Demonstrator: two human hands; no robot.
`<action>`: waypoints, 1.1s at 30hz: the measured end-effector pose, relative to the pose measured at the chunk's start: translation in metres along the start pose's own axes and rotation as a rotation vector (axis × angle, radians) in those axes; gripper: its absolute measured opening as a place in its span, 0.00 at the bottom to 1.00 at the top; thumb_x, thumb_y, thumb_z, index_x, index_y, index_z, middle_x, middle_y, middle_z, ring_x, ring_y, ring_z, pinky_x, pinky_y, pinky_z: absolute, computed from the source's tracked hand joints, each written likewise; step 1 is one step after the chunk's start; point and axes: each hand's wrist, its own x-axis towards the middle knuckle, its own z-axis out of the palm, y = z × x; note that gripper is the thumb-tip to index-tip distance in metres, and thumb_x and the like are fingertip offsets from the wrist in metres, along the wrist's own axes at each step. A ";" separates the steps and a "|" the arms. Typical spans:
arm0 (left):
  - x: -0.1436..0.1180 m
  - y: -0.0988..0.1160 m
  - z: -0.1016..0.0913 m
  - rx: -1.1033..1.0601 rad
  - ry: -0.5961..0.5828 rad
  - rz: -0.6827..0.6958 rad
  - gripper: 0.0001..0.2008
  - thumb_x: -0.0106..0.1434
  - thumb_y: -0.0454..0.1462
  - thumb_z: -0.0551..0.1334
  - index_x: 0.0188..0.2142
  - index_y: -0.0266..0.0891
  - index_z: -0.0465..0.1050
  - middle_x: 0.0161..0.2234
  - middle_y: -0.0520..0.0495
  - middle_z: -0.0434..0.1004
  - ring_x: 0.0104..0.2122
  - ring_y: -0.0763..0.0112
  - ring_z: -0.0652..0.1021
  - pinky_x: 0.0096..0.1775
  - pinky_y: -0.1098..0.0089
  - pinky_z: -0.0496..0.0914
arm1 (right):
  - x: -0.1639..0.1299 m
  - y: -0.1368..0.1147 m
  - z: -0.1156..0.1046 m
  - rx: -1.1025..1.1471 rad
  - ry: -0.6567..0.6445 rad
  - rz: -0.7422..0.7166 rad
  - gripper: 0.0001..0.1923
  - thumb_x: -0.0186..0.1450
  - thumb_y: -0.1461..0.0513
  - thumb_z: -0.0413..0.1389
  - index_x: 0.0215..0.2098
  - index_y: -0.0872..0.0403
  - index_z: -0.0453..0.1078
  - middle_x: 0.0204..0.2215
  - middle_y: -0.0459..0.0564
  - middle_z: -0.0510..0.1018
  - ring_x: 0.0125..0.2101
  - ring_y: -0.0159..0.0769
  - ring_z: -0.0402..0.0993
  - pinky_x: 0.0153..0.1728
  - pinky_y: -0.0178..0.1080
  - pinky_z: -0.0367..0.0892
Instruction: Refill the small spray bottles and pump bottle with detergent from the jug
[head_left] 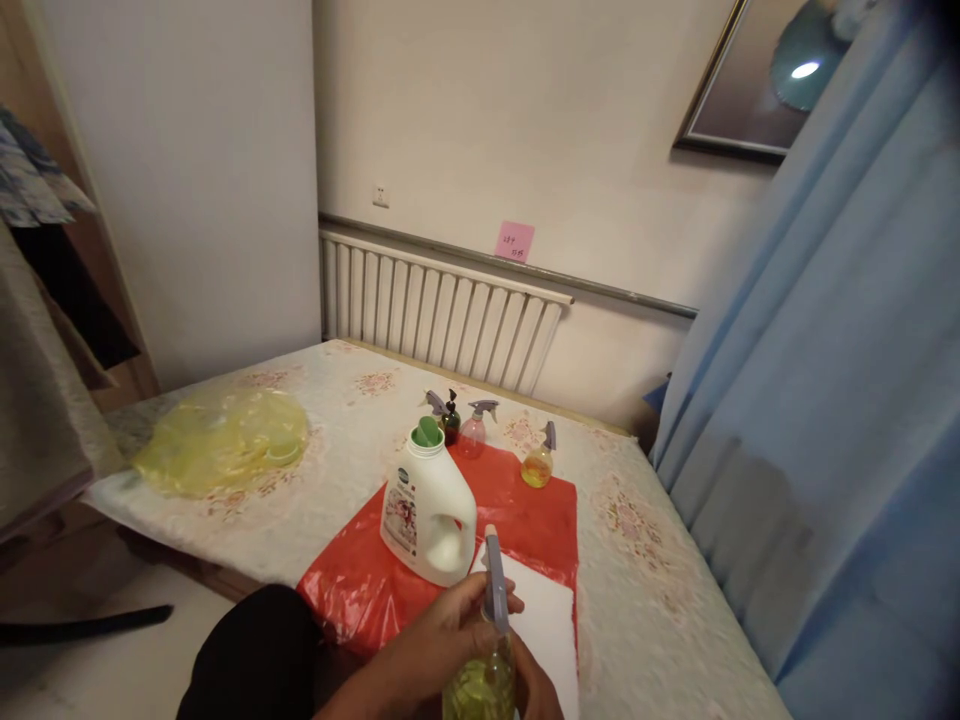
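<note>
From the head camera, the left hand (439, 640) wraps the neck of a spray bottle (484, 665) of yellow-green liquid, likely to steady it. The right hand (536, 690) is closed low around the body, though it is mostly cut off at the frame's edge. The bottle stands nearly upright, its long axis vertical, and the grey trigger head (493, 590) points up and away from the person. It hovers at the near edge of the bed (660, 600), above a white sheet (544, 610) on red plastic (547, 525). Just beyond stand a white detergent jug (429, 515) and three small sprayers (480, 425).
</note>
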 end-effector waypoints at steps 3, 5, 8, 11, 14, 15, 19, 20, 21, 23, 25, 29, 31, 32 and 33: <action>-0.003 0.007 -0.002 -0.006 -0.046 -0.040 0.20 0.57 0.46 0.71 0.45 0.38 0.76 0.44 0.45 0.79 0.43 0.63 0.77 0.46 0.65 0.67 | -0.001 0.003 -0.001 0.009 0.014 0.008 0.45 0.45 0.47 0.72 0.59 0.51 0.71 0.45 0.56 0.83 0.56 0.63 0.73 0.57 0.55 0.67; 0.000 0.008 0.001 -0.039 -0.026 -0.019 0.18 0.54 0.46 0.73 0.38 0.37 0.76 0.36 0.48 0.79 0.37 0.67 0.76 0.41 0.68 0.66 | -0.002 0.007 -0.001 0.011 0.028 0.016 0.46 0.44 0.48 0.72 0.59 0.51 0.71 0.48 0.57 0.82 0.57 0.64 0.72 0.58 0.56 0.66; 0.006 0.004 0.010 -0.094 0.048 0.047 0.19 0.46 0.42 0.77 0.32 0.39 0.73 0.30 0.53 0.75 0.32 0.71 0.73 0.37 0.71 0.65 | -0.001 0.012 0.000 0.018 0.056 0.036 0.43 0.48 0.47 0.70 0.59 0.53 0.71 0.52 0.59 0.80 0.58 0.64 0.70 0.59 0.56 0.64; 0.009 -0.002 0.013 -0.114 0.090 0.094 0.21 0.42 0.41 0.78 0.31 0.40 0.70 0.28 0.56 0.72 0.32 0.71 0.72 0.38 0.70 0.66 | 0.000 0.014 0.001 0.020 0.067 0.027 0.41 0.50 0.47 0.68 0.59 0.53 0.71 0.53 0.59 0.79 0.59 0.62 0.69 0.59 0.54 0.66; 0.005 -0.002 0.006 -0.057 0.072 0.031 0.22 0.45 0.43 0.77 0.37 0.40 0.74 0.36 0.51 0.77 0.38 0.65 0.76 0.43 0.67 0.67 | -0.001 0.011 0.000 0.014 0.066 -0.012 0.47 0.43 0.48 0.72 0.60 0.53 0.71 0.53 0.59 0.80 0.59 0.64 0.69 0.58 0.54 0.66; 0.004 0.000 0.003 -0.032 0.046 -0.010 0.24 0.48 0.44 0.77 0.42 0.40 0.75 0.42 0.47 0.79 0.43 0.62 0.77 0.46 0.65 0.68 | -0.002 0.011 0.000 0.017 0.065 -0.017 0.48 0.42 0.49 0.72 0.59 0.53 0.71 0.52 0.58 0.80 0.59 0.65 0.69 0.58 0.54 0.67; 0.000 0.007 -0.004 0.039 -0.067 -0.055 0.23 0.57 0.48 0.71 0.47 0.39 0.75 0.46 0.42 0.80 0.48 0.58 0.76 0.51 0.61 0.66 | -0.004 0.011 -0.001 0.036 0.055 -0.013 0.46 0.45 0.49 0.72 0.60 0.53 0.71 0.50 0.59 0.81 0.59 0.66 0.68 0.56 0.56 0.69; 0.001 0.008 -0.004 0.042 -0.069 -0.048 0.21 0.57 0.49 0.72 0.43 0.38 0.76 0.42 0.44 0.81 0.45 0.59 0.77 0.49 0.62 0.66 | -0.004 0.011 -0.002 0.031 0.064 -0.018 0.45 0.46 0.49 0.71 0.60 0.53 0.71 0.51 0.59 0.81 0.60 0.66 0.68 0.56 0.56 0.68; 0.003 0.007 -0.002 0.034 -0.056 -0.038 0.20 0.55 0.49 0.73 0.39 0.38 0.76 0.39 0.46 0.80 0.42 0.61 0.77 0.47 0.63 0.67 | -0.004 0.011 -0.002 0.023 0.075 -0.026 0.45 0.46 0.49 0.71 0.60 0.53 0.71 0.52 0.59 0.80 0.60 0.66 0.67 0.57 0.56 0.67; 0.008 0.001 0.001 0.007 -0.007 -0.014 0.22 0.50 0.49 0.76 0.35 0.38 0.73 0.33 0.49 0.78 0.37 0.66 0.76 0.41 0.67 0.66 | -0.004 0.011 -0.002 0.010 0.091 -0.042 0.44 0.47 0.49 0.71 0.60 0.53 0.71 0.53 0.58 0.79 0.60 0.65 0.67 0.59 0.55 0.65; 0.013 -0.008 0.004 -0.012 0.040 0.022 0.26 0.44 0.49 0.78 0.34 0.39 0.71 0.32 0.51 0.75 0.35 0.68 0.74 0.38 0.70 0.64 | -0.004 0.009 -0.002 0.006 0.091 -0.061 0.44 0.47 0.48 0.70 0.60 0.53 0.72 0.53 0.58 0.80 0.59 0.64 0.69 0.60 0.54 0.64; 0.017 -0.021 0.000 -0.037 0.025 0.071 0.29 0.40 0.48 0.80 0.36 0.40 0.70 0.33 0.53 0.74 0.34 0.70 0.73 0.36 0.70 0.64 | -0.002 0.004 -0.001 0.001 0.090 -0.083 0.45 0.46 0.45 0.70 0.59 0.53 0.73 0.48 0.56 0.83 0.57 0.62 0.72 0.59 0.52 0.66; 0.014 -0.020 -0.006 -0.018 -0.034 0.037 0.28 0.46 0.47 0.78 0.41 0.40 0.73 0.38 0.50 0.77 0.38 0.66 0.75 0.39 0.68 0.66 | -0.001 0.005 -0.001 -0.007 0.103 -0.065 0.45 0.47 0.43 0.69 0.58 0.54 0.73 0.47 0.57 0.83 0.55 0.61 0.74 0.56 0.51 0.69; 0.011 -0.018 -0.010 -0.001 -0.068 0.010 0.27 0.50 0.48 0.76 0.46 0.41 0.73 0.43 0.47 0.78 0.43 0.63 0.76 0.43 0.66 0.67 | -0.001 0.007 0.000 -0.011 0.113 -0.047 0.43 0.49 0.42 0.68 0.57 0.55 0.74 0.46 0.58 0.83 0.55 0.61 0.74 0.55 0.51 0.70; 0.008 -0.014 -0.012 0.014 -0.104 -0.019 0.27 0.55 0.48 0.74 0.50 0.42 0.73 0.48 0.45 0.78 0.47 0.60 0.76 0.47 0.64 0.67 | 0.000 0.008 0.000 -0.015 0.125 -0.024 0.42 0.51 0.41 0.66 0.57 0.55 0.74 0.46 0.59 0.83 0.54 0.61 0.75 0.55 0.51 0.70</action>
